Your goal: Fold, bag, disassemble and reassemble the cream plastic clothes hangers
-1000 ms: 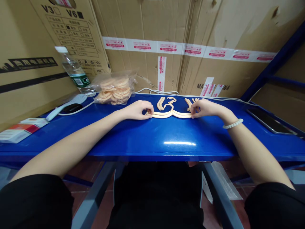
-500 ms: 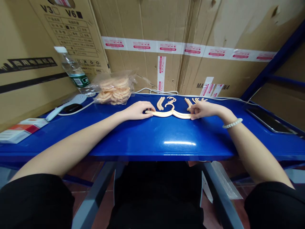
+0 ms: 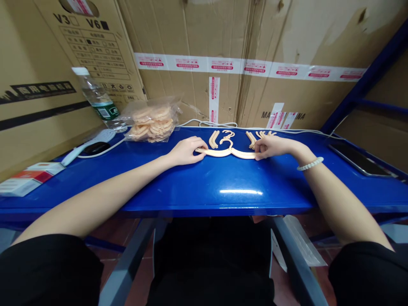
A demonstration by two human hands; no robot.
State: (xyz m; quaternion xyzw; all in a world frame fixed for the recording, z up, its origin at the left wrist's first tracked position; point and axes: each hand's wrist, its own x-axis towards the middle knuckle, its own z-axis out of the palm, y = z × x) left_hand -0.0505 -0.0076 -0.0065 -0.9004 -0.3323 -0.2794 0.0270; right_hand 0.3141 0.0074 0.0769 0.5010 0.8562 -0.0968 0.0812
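A cream plastic hanger (image 3: 228, 152) lies flat on the blue table (image 3: 207, 182), its hook pointing away from me. My left hand (image 3: 185, 150) pinches the hanger's left end with curled fingers. My right hand (image 3: 270, 146), with a white bead bracelet at the wrist, pinches the right end. Loose cream hanger pieces (image 3: 214, 138) lie just behind, between the hands, and more loose pieces (image 3: 256, 137) show behind my right hand.
A clear bag of cream parts (image 3: 152, 120), a water bottle (image 3: 98, 100), a white handheld device (image 3: 83, 147) with a cable and a red-white box (image 3: 28, 177) sit at the left. A dark phone (image 3: 361, 160) lies at the right. Cardboard boxes (image 3: 242, 55) wall the back.
Both hands stay on the hanger's ends; the hanger has shifted slightly and now lies flatter on the table. The view tilted a little.
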